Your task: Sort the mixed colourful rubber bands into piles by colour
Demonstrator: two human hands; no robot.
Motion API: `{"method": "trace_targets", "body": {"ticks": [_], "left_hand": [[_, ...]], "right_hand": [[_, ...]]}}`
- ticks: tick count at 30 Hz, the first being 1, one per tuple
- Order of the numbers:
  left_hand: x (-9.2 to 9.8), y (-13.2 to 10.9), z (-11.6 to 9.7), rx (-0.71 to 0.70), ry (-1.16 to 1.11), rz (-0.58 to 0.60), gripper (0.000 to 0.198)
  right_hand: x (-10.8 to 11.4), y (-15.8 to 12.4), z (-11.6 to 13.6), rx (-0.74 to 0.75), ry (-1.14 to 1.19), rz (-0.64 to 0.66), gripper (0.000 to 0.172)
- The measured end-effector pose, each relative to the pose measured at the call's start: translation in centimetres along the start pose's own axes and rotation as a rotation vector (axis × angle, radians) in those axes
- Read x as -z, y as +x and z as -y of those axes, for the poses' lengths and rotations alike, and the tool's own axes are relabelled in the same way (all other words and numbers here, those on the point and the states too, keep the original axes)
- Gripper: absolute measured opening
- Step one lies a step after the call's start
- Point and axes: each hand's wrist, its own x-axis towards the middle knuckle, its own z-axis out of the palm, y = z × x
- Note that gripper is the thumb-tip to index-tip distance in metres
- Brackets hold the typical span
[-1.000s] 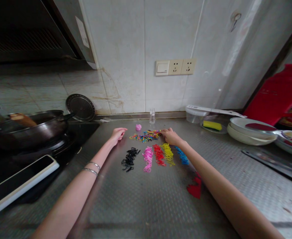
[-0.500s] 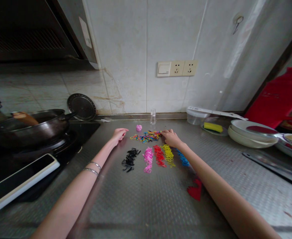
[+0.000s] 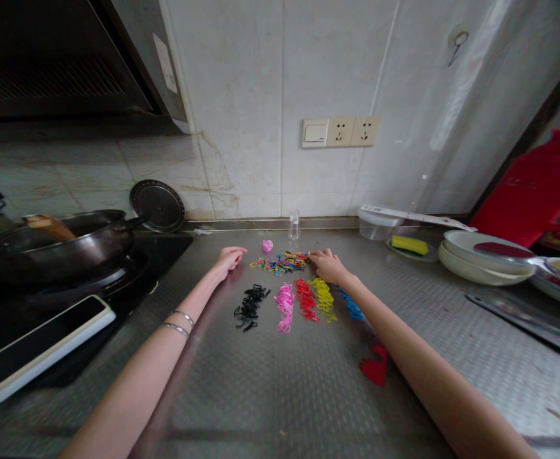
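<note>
A mixed pile of small multicoloured rubber bands (image 3: 284,263) lies on the metal counter. My right hand (image 3: 326,264) is at its right edge, fingers stretched forward with the fingertips touching the bands. My left hand (image 3: 229,260) rests left of the pile, fingers curled together; anything inside them is hidden. Nearer me are sorted groups of black bands (image 3: 251,306), pink bands (image 3: 285,308), red bands (image 3: 306,299) and yellow bands (image 3: 325,298). Blue bands (image 3: 353,305) are partly covered by my right forearm. Behind the pile sit a small pink object (image 3: 267,245) and a clear bottle (image 3: 294,225).
A red jagged-edged piece (image 3: 374,366) lies by my right forearm. Left are a phone-like device (image 3: 45,347) and a pan (image 3: 74,255) on the stove. Right are a plastic tub (image 3: 378,228), a yellow sponge (image 3: 409,245), stacked bowls (image 3: 480,268) and a knife-like blade (image 3: 523,322).
</note>
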Motion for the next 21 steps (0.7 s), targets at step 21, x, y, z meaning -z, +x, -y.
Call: {"method": "trace_targets", "body": {"ticks": [21], "left_hand": [[0.0, 0.2, 0.2, -0.004, 0.036, 0.034, 0.024]], "right_hand": [[4.4, 1.0, -3.5, 0.005, 0.429, 0.032, 0.031]]}}
